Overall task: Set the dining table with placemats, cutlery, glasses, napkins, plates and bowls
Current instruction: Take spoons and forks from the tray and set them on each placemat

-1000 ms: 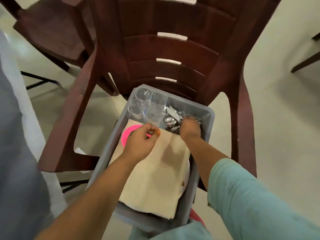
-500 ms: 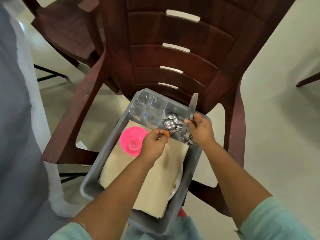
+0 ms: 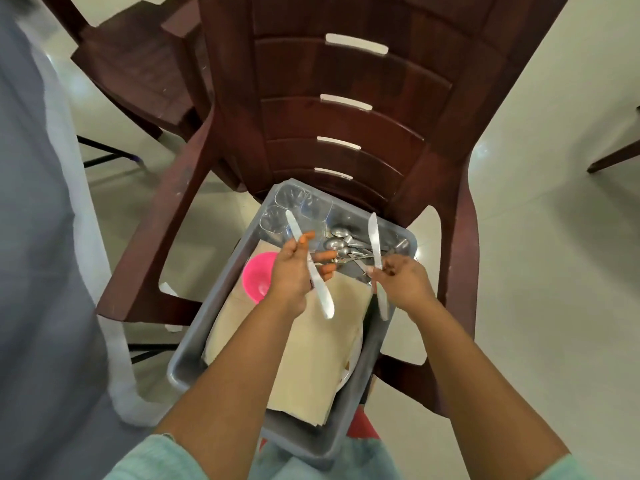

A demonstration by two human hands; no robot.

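A grey tub (image 3: 194, 344) sits on a brown chair seat. Inside it lie beige placemats (image 3: 311, 362), a pink bowl (image 3: 258, 275), clear glasses (image 3: 294, 209), loose spoons (image 3: 341, 242) and a white plate edge (image 3: 353, 362). My left hand (image 3: 292, 275) grips one knife (image 3: 322, 299), blade pointing away over the glasses. My right hand (image 3: 403, 280) pinches a second knife (image 3: 374, 237) held upright over the tub's right side.
The brown plastic chair (image 3: 346, 98) carries the tub, with its armrests (image 3: 156, 244) on both sides. A second chair (image 3: 138, 71) stands at the back left. A grey-covered table edge (image 3: 41, 237) runs down the left. Pale floor lies to the right.
My left hand has taken up a knife and raised it. My right hand has lifted its knife clear of the cutlery pile and moved slightly right.
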